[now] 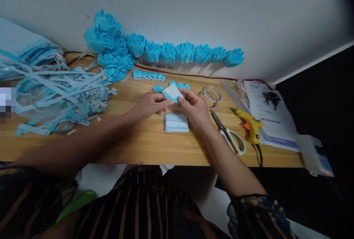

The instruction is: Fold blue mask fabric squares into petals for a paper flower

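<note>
Between my two hands is a square of blue-and-white fabric, with its corners partly folded in. My left hand pinches its left and lower edge, thumb on top. My right hand grips the right side, the thumb pressing a blue folded corner. Just below lies a stack of pale blue-white fabric pieces. Behind the held square, folded blue petals rest on the table, partly hidden by it. One loose petal sits by my left fingers. Farther back is a row of folded petals.
Blue fabric flowers on sticks lean along the wall. Cut strips and scraps heap at the left. To the right are tape rolls, scissors, a yellow glue gun, keys on paper, and a power strip.
</note>
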`<action>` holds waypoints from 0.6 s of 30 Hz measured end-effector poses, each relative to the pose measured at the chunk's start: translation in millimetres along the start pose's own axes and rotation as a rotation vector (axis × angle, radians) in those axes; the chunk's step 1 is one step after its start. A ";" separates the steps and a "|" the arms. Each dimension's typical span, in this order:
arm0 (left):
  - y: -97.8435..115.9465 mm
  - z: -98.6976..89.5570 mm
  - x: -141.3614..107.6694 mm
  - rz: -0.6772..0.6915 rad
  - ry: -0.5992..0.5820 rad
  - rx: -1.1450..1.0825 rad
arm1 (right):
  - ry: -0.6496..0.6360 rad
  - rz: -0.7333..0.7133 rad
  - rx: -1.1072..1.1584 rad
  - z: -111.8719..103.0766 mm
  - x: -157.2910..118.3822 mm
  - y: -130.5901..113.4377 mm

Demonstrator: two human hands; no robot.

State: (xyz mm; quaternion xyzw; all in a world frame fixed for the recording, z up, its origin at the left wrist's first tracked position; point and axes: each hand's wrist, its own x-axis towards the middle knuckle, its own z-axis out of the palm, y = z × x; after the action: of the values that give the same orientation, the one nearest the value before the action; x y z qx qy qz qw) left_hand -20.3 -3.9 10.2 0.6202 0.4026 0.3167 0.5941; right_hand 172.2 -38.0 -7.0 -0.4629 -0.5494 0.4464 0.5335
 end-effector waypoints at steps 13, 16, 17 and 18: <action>-3.4 -1.6 1.3 0.048 0.065 -0.111 | -0.126 0.013 0.004 5.5 0.7 -3.4; -4.2 -1.1 1.5 0.035 0.062 -0.118 | -0.123 0.018 -0.007 5.9 0.4 -3.0; -3.5 -1.1 1.2 0.029 0.066 -0.107 | -0.125 0.026 -0.007 6.0 0.0 -3.4; -2.4 -1.0 0.7 0.023 0.072 -0.093 | -0.123 0.035 -0.001 6.1 -0.5 -4.1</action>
State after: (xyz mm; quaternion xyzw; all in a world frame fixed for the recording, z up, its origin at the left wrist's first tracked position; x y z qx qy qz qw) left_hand -21.2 -2.9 7.8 0.5848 0.4014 0.3639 0.6037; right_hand 165.9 -39.2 -3.3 -0.4443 -0.5734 0.4830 0.4905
